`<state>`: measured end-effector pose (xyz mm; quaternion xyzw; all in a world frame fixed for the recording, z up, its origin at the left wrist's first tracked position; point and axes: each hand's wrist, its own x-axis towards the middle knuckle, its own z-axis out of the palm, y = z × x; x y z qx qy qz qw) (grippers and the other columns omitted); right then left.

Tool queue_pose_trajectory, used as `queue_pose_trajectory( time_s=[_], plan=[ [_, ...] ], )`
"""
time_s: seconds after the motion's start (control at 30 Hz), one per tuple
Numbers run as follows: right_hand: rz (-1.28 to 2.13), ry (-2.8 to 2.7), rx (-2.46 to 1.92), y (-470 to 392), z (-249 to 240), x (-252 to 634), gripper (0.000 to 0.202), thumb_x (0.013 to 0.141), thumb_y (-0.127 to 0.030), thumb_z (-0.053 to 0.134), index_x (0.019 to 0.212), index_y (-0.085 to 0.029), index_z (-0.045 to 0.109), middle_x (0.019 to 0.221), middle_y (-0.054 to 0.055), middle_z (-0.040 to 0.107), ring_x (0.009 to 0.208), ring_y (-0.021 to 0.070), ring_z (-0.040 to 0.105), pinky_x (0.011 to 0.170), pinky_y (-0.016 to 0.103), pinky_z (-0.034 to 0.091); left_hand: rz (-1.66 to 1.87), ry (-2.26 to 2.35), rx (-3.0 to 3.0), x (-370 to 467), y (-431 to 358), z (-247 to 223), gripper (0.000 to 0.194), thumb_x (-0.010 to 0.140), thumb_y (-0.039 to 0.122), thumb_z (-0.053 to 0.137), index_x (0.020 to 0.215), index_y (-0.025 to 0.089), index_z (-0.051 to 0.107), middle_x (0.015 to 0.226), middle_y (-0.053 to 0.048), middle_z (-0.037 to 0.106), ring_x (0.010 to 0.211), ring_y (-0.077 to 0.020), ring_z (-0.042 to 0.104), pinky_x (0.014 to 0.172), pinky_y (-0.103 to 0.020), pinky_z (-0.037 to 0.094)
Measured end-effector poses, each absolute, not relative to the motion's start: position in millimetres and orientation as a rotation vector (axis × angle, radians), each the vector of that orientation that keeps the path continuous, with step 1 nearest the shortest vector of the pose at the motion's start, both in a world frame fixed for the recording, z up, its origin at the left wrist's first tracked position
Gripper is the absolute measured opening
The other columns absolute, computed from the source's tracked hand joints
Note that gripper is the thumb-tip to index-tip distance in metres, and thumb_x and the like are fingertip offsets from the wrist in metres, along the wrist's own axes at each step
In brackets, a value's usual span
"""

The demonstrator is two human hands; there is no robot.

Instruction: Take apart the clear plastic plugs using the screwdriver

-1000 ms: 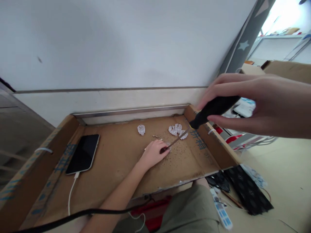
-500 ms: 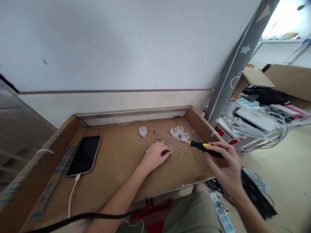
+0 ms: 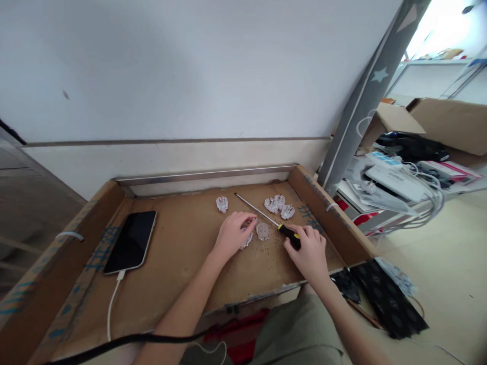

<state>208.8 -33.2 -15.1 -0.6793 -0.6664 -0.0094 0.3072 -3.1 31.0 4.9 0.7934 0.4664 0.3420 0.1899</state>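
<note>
Step, as we judge it: assembly or disassembly of clear plugs by screwdriver; which of the two, we cannot tell. Driving appears paused.

Right hand (image 3: 307,250): thumb and fingers clamped on the black-and-yellow handle of the screwdriver (image 3: 285,229). From these fingers the shaft lies low over the cardboard tray (image 3: 178,253), tip away from us and past the left fingertips.

Left hand (image 3: 232,234): fingers curled in on a clear plug part (image 3: 247,240), which shows beneath them on the thumb side. Thumb and forefinger nearly together; we cannot make out what sits in the pinch.

Between the two sets of fingers, touching neither: a clear rounded piece (image 3: 262,231), with dark specks (image 3: 271,252) scattered nearby. Beyond the right fingers, three pinned plug pieces (image 3: 279,204) in a cluster; beyond the left fingers, a single pinned plug (image 3: 221,204).

Next move, our judgement: it calls for a steady left hold on the part and a free right hand, so the screwdriver wants laying clear of the loose bits.

Writing: blue characters (image 3: 102,248) on the tray, well left of the left fingers, and more beyond the right fingers; too slanted to read surely. No brand legible.
</note>
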Motion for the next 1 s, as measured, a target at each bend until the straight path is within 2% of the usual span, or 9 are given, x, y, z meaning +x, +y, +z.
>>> queue_pose_trajectory(
  time_s=[0.23, 0.47, 0.6, 0.8, 1.0],
  plan=[
    [0.149, -1.926, -1.734, -3, -12, 215, 0.033, 0.086, -0.041, 0.047, 0.102, -0.014, 0.056, 0.095, 0.005, 0.054, 0.086, 0.0104, 0.050, 0.080, 0.030, 0.045, 0.999, 1.606, 2.211, -48, 41, 9, 0.018, 0.086, 0.031, 0.051, 0.095, 0.023, 0.064, 0.094, -0.002, 0.069, 0.087, -0.0198, 0.059, 0.081, -0.034, 0.045],
    [0.158, -1.857, -1.758, -2, -18, 219, 0.037, 0.086, -0.045, 0.046, 0.103, -0.013, 0.055, 0.095, 0.005, 0.055, 0.086, 0.0103, 0.052, 0.077, 0.029, 0.047, 0.777, 1.636, 2.368, -50, 43, 0, 0.014, 0.085, 0.026, 0.051, 0.088, 0.023, 0.065, 0.093, -0.003, 0.068, 0.087, -0.0220, 0.056, 0.079, -0.036, 0.043],
    [0.130, -1.832, -1.759, -4, -17, 216, 0.036, 0.086, -0.044, 0.046, 0.103, -0.013, 0.055, 0.096, 0.005, 0.055, 0.087, 0.0106, 0.051, 0.078, 0.030, 0.046, 0.795, 1.658, 2.357, -49, 43, -1, 0.016, 0.085, 0.028, 0.052, 0.087, 0.022, 0.066, 0.093, -0.005, 0.066, 0.089, -0.0231, 0.054, 0.082, -0.037, 0.043],
    [0.121, -1.820, -1.757, -6, -17, 214, 0.036, 0.086, -0.044, 0.046, 0.103, -0.014, 0.055, 0.096, 0.006, 0.054, 0.089, 0.0113, 0.050, 0.080, 0.031, 0.045, 0.929, 1.682, 2.251, -59, 45, 1, 0.020, 0.084, 0.030, 0.051, 0.098, 0.023, 0.064, 0.100, -0.003, 0.065, 0.094, -0.0225, 0.054, 0.085, -0.036, 0.043],
    [0.193, -1.798, -1.741, -2, -18, 220, 0.038, 0.086, -0.045, 0.046, 0.103, -0.013, 0.055, 0.095, 0.005, 0.055, 0.086, 0.0102, 0.052, 0.077, 0.029, 0.047, 0.860, 1.558, 2.280, -60, 46, 0, 0.017, 0.078, 0.020, 0.052, 0.087, 0.024, 0.066, 0.099, 0.000, 0.065, 0.094, -0.0207, 0.054, 0.087, -0.035, 0.042]
  ],
)
